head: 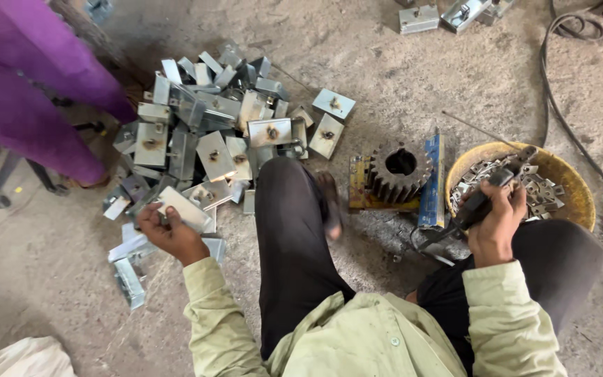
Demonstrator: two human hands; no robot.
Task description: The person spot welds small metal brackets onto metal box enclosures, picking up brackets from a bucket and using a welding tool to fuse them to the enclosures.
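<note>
The left hand (169, 234) gripped a plate (184, 208) at the near edge of the pile (211, 119), its fingers partly hidden beneath; the right hand (495, 225) was clamped on a dark tool (486, 192) over the bowl (570, 183), its tip hard to make out; a gear (399, 171) sat between.

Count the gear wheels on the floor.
1. The gear sits on blue and yellow plates, between the plate pile and the yellow bowl, ahead of the right hand. Others may lie hidden under the pile.
</note>
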